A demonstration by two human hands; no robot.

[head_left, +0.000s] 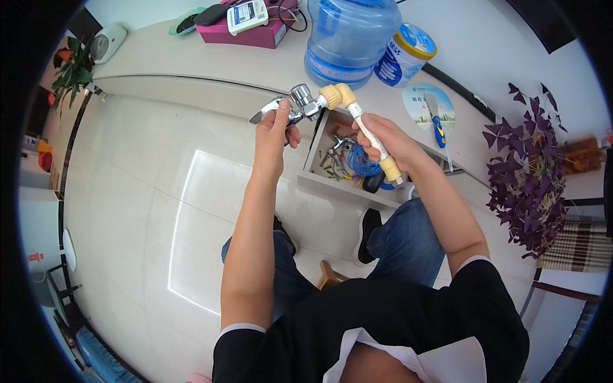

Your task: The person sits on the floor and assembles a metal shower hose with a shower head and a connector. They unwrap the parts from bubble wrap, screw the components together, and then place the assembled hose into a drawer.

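My left hand is closed round a chrome faucet, near its flat lever. The faucet's outlet end meets a cream elbow fitting, which joins a white plastic pipe. My right hand grips that pipe around its middle. At the pipe's lower end is a cream coupling with a metal tip. The joined pieces are held up in the air, over the front edge of a cabinet. Just below them an open drawer holds a coil of blue wire, several screws and another chrome fitting.
On the countertop stand a large blue water bottle and a white tub. A putty knife lies on a round mat. A pink box is at the back left. Purple-leaved plants stand at right.
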